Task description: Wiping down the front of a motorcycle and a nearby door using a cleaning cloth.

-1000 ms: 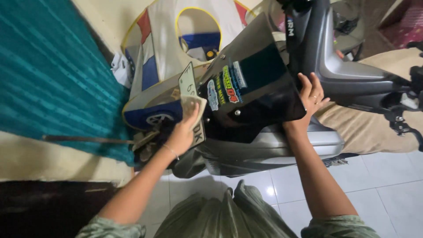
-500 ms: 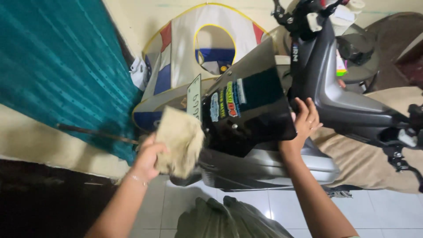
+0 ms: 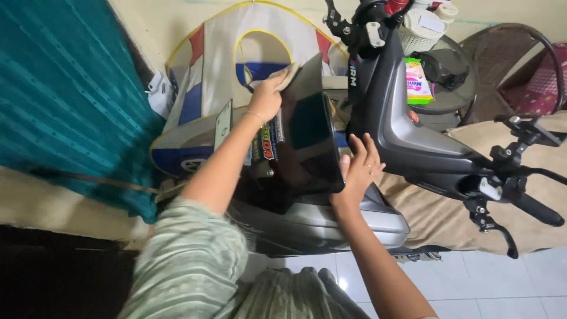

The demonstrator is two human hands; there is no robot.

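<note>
A black and grey scooter (image 3: 407,147) stands in front of me, its dark glossy front panel (image 3: 307,142) facing up. My left hand (image 3: 267,97) is stretched out to the panel's upper far edge and grips a beige cloth (image 3: 287,74) pressed against it. My right hand (image 3: 359,171) rests flat on the panel's right edge with its fingers spread, a ring on one finger. A white licence plate (image 3: 222,125) sticks out to the left of my left forearm. Coloured stickers (image 3: 267,147) on the panel are partly hidden by that arm.
A white, red and blue play tent (image 3: 224,65) leans on the wall behind the scooter. A teal curtain (image 3: 65,94) hangs at left. The handlebar and brake lever (image 3: 514,201) jut out at right over a tan cover (image 3: 449,218). White floor tiles (image 3: 484,283) lie below.
My left hand has carried the cloth from beside the licence plate up and over to the panel's top edge. My right hand has stayed on the right edge. The view has shifted closer.
</note>
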